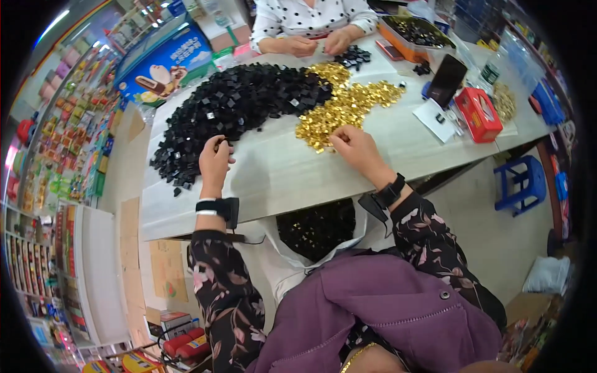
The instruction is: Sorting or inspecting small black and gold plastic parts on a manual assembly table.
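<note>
A large heap of small black square pieces [242, 93] spreads over the left of the pale table [273, 180]. Against its right end lies a pile of shiny gold pieces [348, 107]. At the heap's near side my left hand [214, 163] is raised, its fingers curled round a small dark piece at the fingertips. My right hand [359, 151] is at the near edge of the gold pile, thumb and forefinger pinched together. What sits in that pinch is too small to make out. Below the table edge, a white sack [273, 245] holds many black pieces [317, 230] flecked with gold.
Across the table another person's hands [317, 46] work by a small black pile [353, 57]. An orange box [413, 46], a phone [446, 79], a red box [479, 115] and a bottle [490, 71] stand at right. A blue stool [521, 184] is on the floor.
</note>
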A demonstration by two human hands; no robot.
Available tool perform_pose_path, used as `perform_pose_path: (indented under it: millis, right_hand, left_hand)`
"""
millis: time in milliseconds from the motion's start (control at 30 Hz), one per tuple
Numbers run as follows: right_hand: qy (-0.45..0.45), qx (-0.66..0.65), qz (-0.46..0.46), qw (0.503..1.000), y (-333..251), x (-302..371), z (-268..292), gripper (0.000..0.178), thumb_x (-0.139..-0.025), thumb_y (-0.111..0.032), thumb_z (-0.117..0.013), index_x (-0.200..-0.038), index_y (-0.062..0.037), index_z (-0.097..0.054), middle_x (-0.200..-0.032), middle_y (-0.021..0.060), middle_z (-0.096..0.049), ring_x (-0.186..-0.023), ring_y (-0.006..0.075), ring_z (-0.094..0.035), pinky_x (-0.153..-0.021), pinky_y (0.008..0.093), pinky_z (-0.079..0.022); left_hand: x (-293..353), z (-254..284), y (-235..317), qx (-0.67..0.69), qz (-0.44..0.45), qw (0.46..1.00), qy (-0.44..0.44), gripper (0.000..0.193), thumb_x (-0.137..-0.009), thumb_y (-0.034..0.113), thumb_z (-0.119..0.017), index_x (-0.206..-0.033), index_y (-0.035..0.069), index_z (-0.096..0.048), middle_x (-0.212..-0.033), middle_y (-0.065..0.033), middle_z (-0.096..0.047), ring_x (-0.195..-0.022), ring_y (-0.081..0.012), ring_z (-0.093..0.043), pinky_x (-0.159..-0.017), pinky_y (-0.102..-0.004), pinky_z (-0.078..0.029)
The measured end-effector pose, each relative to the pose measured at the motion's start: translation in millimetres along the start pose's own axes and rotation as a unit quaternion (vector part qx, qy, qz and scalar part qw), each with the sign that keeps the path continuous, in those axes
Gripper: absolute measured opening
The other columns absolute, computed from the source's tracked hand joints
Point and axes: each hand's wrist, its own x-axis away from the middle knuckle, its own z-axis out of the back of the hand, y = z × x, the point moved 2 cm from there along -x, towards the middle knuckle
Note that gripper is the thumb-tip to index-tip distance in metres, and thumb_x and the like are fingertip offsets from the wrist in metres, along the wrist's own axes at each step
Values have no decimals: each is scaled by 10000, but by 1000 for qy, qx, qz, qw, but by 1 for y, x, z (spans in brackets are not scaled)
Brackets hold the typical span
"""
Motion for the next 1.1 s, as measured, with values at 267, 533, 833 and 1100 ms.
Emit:
perform_pose_path:
  millis: [267, 533, 833, 1100]
  right_hand:
    - [-28, 83, 18, 996, -10, 14, 5, 162, -781, -238, -646, -821, -81, -640, -726, 57, -602, -634, 199, -570, -582, 302, -455]
    - [-43, 110, 55, 991, -16, 20, 2, 138, -773, -205, -670, -823, -82, -633, -756, 34, -598, -648, 161, -566, -587, 277, -456]
    - [-189, -308, -51, 931, -30, 24, -14, 111, -831, -90, -628, -916, -30, -591, -801, -7, -581, -704, 56, -537, -624, 206, -445]
    - [-245, -349, -105, 898, -33, 30, -10, 123, -856, -127, -603, -928, -28, -591, -808, -1, -589, -690, 59, -540, -625, 191, -445]
  left_hand:
    - [91, -65, 43, 342, 24, 930, -130, 234, -889, 138, -497, -1088, 18, -515, -843, -97, -632, -580, -87, -544, -488, -185, -418]
    - [109, -111, 51, 350, 11, 920, -176, 232, -880, 96, -525, -1104, 36, -546, -856, -55, -617, -623, -79, -555, -557, -201, -470]
    - [111, -114, 48, 325, -55, 928, -175, 219, -880, 92, -532, -1084, 20, -567, -846, -36, -631, -668, -74, -577, -599, -213, -477]
    - [118, -113, 48, 293, -98, 938, -155, 214, -853, 88, -548, -1052, 16, -583, -819, -68, -658, -706, -129, -615, -658, -260, -486]
